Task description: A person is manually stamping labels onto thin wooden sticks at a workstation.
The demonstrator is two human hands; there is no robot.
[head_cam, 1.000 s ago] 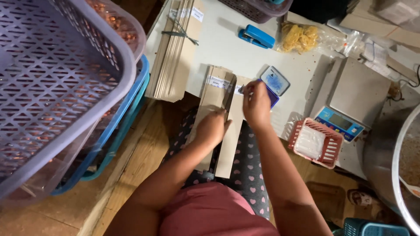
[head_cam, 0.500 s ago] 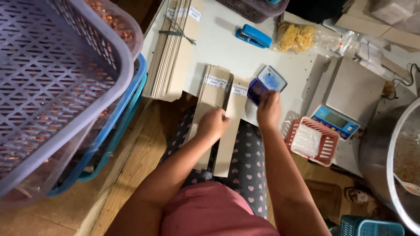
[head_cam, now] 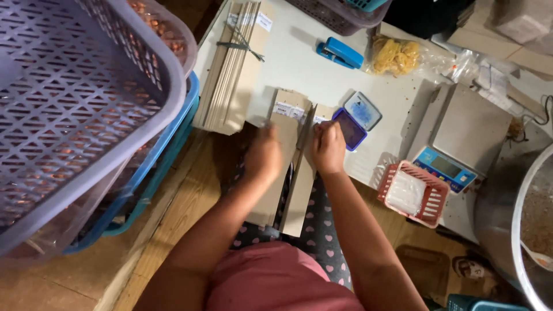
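Two stacks of flat brown paper bags lie side by side over the table edge, the left stack (head_cam: 283, 124) and the right stack (head_cam: 299, 198), each with a white label near the top. My left hand (head_cam: 262, 156), blurred, rests palm down on the left stack. My right hand (head_cam: 328, 147) is closed in a fist on the top of the right stack, gripping what looks like a small stamp, mostly hidden by the fingers. An open blue ink pad (head_cam: 350, 128) with its lid (head_cam: 363, 110) sits just right of that hand.
A tied bundle of brown bags (head_cam: 233, 63) lies at the left of the white table (head_cam: 299, 63). Farther back are a blue stapler (head_cam: 340, 53) and a bag of yellow rubber bands (head_cam: 394, 55). To the right stand a scale (head_cam: 461, 138), a red basket (head_cam: 412, 193) and a metal bowl (head_cam: 518, 230). Stacked plastic baskets (head_cam: 75, 103) fill the left.
My right hand has moved left from the ink pad down onto the top of the right bag stack. My left hand has shifted slightly on the left stack.
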